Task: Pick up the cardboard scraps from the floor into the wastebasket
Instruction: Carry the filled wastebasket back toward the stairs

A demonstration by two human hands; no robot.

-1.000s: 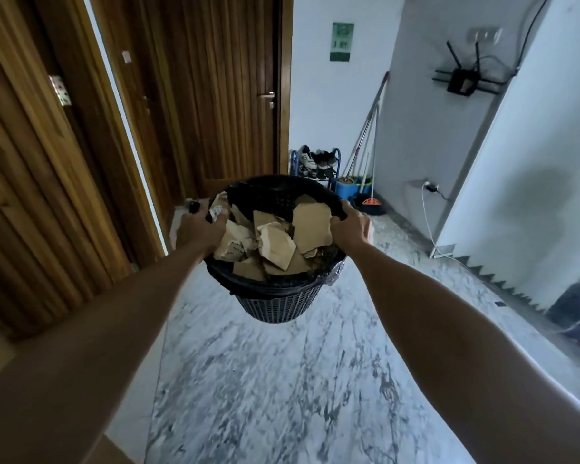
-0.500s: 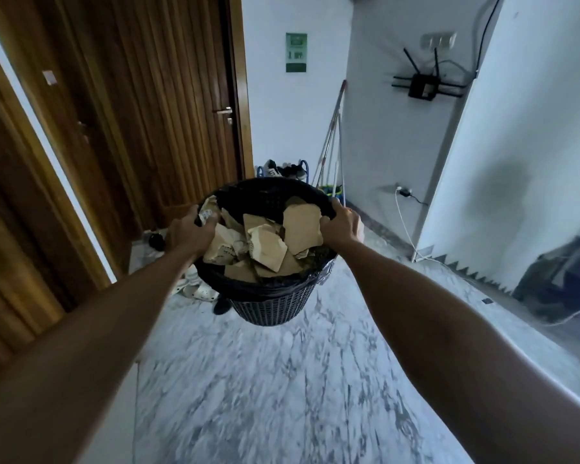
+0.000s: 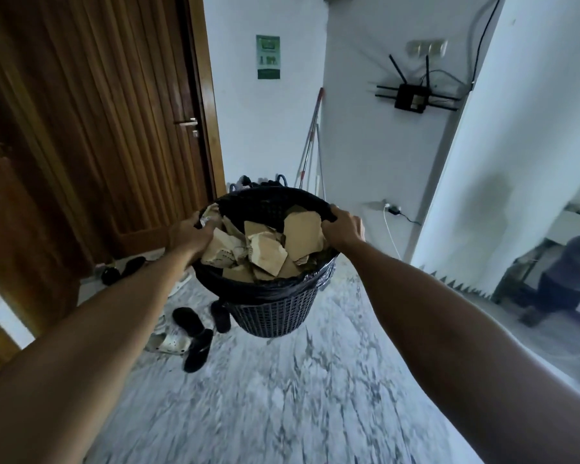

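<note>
Both hands, left hand [image 3: 190,234] and right hand [image 3: 344,227], grip the light, flexible wastebasket [image 3: 275,309] rim; cardboard scraps [image 3: 268,251] sit loose, spillable

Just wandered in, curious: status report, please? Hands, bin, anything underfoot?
Left hand and right hand both gripping wastebasket rim, held off floor. Cardboard scraps fill it. Sandals on floor, ahead-left.
</note>
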